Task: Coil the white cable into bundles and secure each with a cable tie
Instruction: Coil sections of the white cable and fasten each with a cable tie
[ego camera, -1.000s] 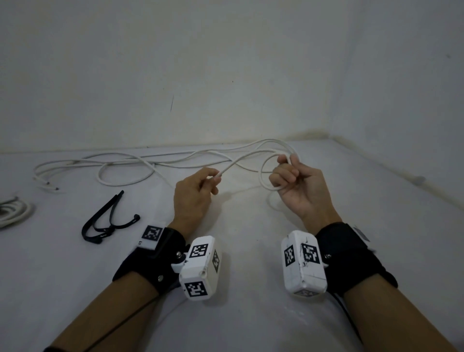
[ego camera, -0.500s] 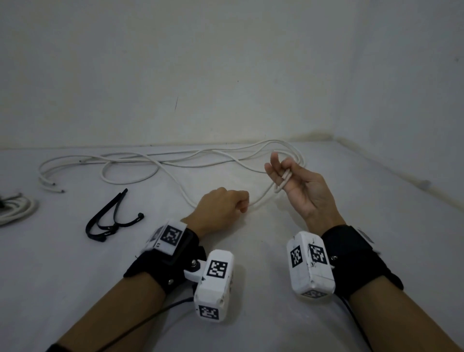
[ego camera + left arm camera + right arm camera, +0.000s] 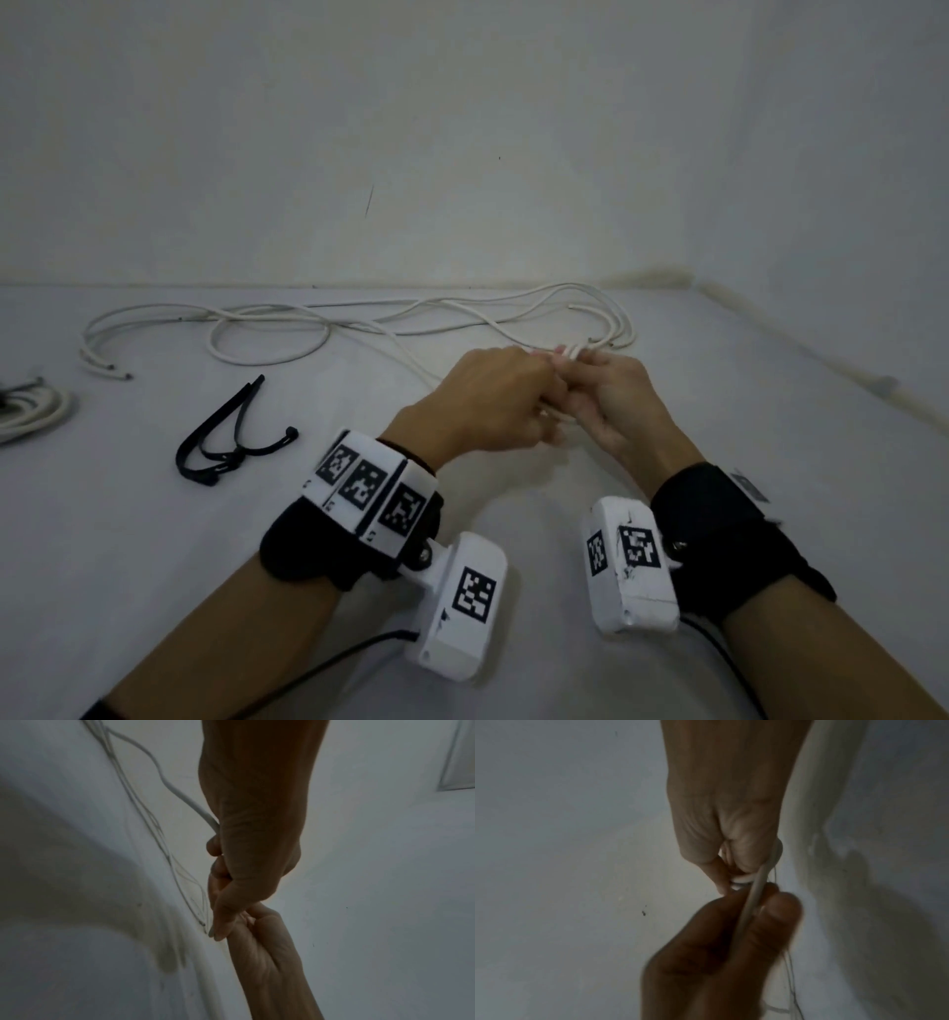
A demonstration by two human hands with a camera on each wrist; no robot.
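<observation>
Two hands meet just above the pale worktop point(image 3: 154, 539), fingertips touching over a small bunch of white cable point(image 3: 571, 351). The left hand point(image 3: 482, 401) is turned knuckles up, its grip clenched round a strand of that cable; the left wrist view shows the strand point(image 3: 195, 809) running in under the heel of the palm, and the right wrist view shows it passing between the curled fingers point(image 3: 777, 914). The right hand point(image 3: 624, 406) lies palm up just beside it, its grip grasping short loops of the cable wound about its fingers (in the right wrist view a turn of cable point(image 3: 741, 880) crosses the fingertips, with the thumb alongside). How many turns sit there cannot be told. From the hands the rest of the cable trails away across the worktop toward the back wall point(image 3: 462, 128), spreading in loose, overlapping curves to the left, where cut ends point(image 3: 110, 367) lie apart from the hands. Black cable ties point(image 3: 231, 442) lie in a small heap on the worktop, left of the left hand and well clear of it. At the far left edge a coiled bundle of white cable point(image 3: 31, 416) rests on the worktop, partly out of frame. Each wrist carries a black strap with a white marker-covered camera block point(image 3: 462, 606).
</observation>
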